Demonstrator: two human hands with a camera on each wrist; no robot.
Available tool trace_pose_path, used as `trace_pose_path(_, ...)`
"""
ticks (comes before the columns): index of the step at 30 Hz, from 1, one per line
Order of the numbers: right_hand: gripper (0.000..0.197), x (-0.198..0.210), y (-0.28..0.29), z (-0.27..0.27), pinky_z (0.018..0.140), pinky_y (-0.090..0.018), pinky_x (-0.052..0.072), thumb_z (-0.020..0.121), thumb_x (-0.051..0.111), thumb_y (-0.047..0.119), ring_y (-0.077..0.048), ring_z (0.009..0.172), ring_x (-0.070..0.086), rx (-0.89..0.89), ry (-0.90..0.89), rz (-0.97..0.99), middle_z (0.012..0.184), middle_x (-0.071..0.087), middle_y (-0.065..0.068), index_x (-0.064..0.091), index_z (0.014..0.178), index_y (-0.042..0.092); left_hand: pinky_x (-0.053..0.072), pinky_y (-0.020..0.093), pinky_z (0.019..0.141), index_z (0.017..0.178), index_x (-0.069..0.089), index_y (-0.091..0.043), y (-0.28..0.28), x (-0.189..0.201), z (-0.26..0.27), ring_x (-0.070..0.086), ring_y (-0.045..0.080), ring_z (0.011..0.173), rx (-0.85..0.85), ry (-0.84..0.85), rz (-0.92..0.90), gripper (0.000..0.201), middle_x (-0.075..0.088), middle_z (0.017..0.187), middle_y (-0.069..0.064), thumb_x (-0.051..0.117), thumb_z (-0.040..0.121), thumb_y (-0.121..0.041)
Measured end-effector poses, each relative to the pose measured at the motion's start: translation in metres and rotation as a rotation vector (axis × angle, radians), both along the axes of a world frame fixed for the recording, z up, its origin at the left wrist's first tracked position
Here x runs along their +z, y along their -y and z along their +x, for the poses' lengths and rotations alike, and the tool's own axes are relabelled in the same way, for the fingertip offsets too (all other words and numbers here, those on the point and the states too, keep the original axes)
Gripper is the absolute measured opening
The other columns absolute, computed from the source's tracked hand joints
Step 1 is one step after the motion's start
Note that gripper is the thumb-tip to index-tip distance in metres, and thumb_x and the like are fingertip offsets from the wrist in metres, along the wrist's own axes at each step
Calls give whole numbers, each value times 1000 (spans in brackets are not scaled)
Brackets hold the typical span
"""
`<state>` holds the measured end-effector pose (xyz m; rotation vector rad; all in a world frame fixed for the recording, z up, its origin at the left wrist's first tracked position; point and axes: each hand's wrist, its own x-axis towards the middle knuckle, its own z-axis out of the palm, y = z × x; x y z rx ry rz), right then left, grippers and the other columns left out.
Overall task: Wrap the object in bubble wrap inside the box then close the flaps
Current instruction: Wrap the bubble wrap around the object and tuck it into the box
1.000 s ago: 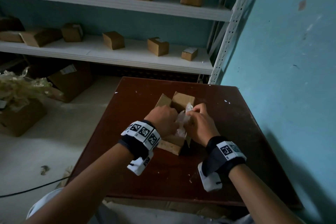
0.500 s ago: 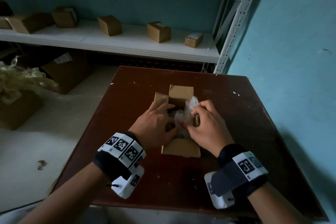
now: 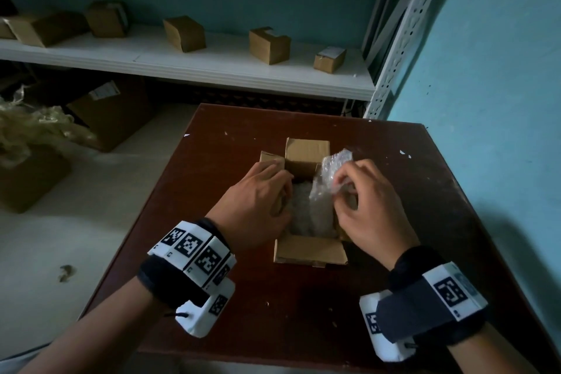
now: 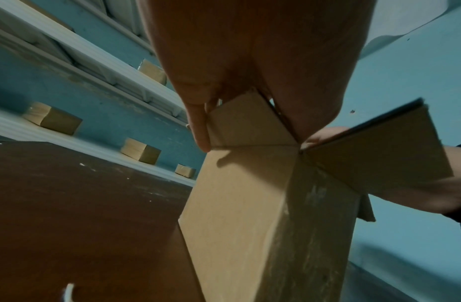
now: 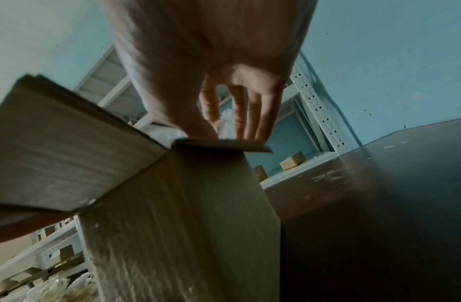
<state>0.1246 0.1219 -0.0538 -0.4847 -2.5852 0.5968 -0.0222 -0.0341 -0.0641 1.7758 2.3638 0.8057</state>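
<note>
A small cardboard box (image 3: 309,249) stands with its flaps open in the middle of the brown table (image 3: 425,191). Clear bubble wrap (image 3: 334,167) fills its inside and hides the object. My right hand (image 3: 343,182) pinches one end of the wrap and holds it raised over the box's right side; the wrap (image 5: 224,122) shows between its fingers (image 5: 240,122). My left hand (image 3: 282,188) grips the box's left flap, thumb inside on the wrap. In the left wrist view a finger (image 4: 198,126) lies along that flap of the box (image 4: 237,204).
A teal wall (image 3: 501,100) runs close along the table's right side. Behind the table a white shelf (image 3: 212,67) carries several small cartons. On the floor to the left stand a larger carton (image 3: 112,112) and crumpled plastic (image 3: 30,127).
My right hand has lifted the wrap's end up and to the right. My left hand has slid to the box's left flap, uncovering the wrap inside. The head view has tilted down.
</note>
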Motion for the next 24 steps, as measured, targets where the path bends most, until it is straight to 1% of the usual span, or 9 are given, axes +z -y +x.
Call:
trace_pose_path(4, 25, 4, -1, -6, 78, -25, 55, 84, 60, 5, -2, 91, 58, -27, -162, -88, 103, 56, 9, 52, 99, 22, 52, 43, 88, 121, 49, -15, -4, 3, 2, 51, 23, 115, 19, 55, 85, 43, 58, 123, 3, 53, 84, -38)
trace_pose_path(6, 36, 5, 3, -9, 82, -19, 54, 85, 63, 5, 3, 96, 60, 10, -179, -215, 109, 58, 14, 47, 114, 22, 50, 45, 90, 131, 41, -16, -8, 8, 5, 53, 22, 114, 44, 87, 100, 47, 58, 126, 2, 48, 89, -36)
trace_pose_path(9, 63, 6, 9, -11, 78, -2, 46, 86, 69, 17, 16, 96, 57, 105, -98, -326, 108, 58, 20, 28, 134, 24, 55, 33, 81, 141, 29, -20, -10, 13, 7, 58, 17, 107, 41, 170, 126, 49, 56, 129, 0, 30, 95, -38)
trace_pose_path(11, 57, 10, 13, -10, 73, -1, 45, 88, 67, 22, 21, 92, 54, 150, 12, -334, 107, 57, 22, 32, 132, 28, 54, 21, 75, 143, 28, -23, -10, 14, 7, 58, 13, 104, 41, 236, 113, 46, 51, 131, -2, 28, 99, -38)
trace_pose_path(14, 38, 17, 17, -8, 76, -2, 43, 94, 58, 20, 17, 97, 51, 276, 226, -352, 108, 54, 26, 47, 130, 31, 53, 19, 74, 132, 50, -16, -10, 13, 6, 57, 10, 99, 22, 124, 106, 47, 51, 128, -1, 29, 99, -43)
trace_pose_path(16, 29, 18, 16, -7, 80, -4, 44, 95, 55, 15, 12, 98, 53, 310, 227, -348, 105, 58, 24, 59, 122, 26, 54, 22, 77, 116, 62, -12, -9, 11, 4, 58, 11, 98, -2, 24, 77, 50, 51, 128, 0, 33, 95, -46)
trace_pose_path(18, 24, 17, 10, -7, 86, -10, 46, 93, 57, 12, 4, 99, 57, 242, 126, -235, 107, 63, 16, 66, 113, 21, 55, 24, 80, 108, 66, -12, -8, 10, 2, 56, 12, 104, 13, -36, 22, 42, 46, 134, 0, 44, 91, -43)
trace_pose_path(20, 23, 15, 2, -5, 93, -15, 43, 90, 61, 16, -2, 107, 55, 134, 75, -43, 113, 63, 12, 66, 112, 20, 54, 25, 84, 109, 66, -11, -6, 10, 2, 52, 12, 112, 46, -62, -44, 35, 40, 140, -2, 55, 88, -37)
trace_pose_path(24, 38, 12, -3, -2, 107, -31, 37, 89, 60, 39, -7, 126, 40, 79, 271, 174, 129, 57, 11, 64, 122, 21, 52, 26, 88, 104, 67, -11, -5, 13, 5, 46, 12, 119, 64, -75, -39, 30, 37, 142, -3, 59, 88, -35)
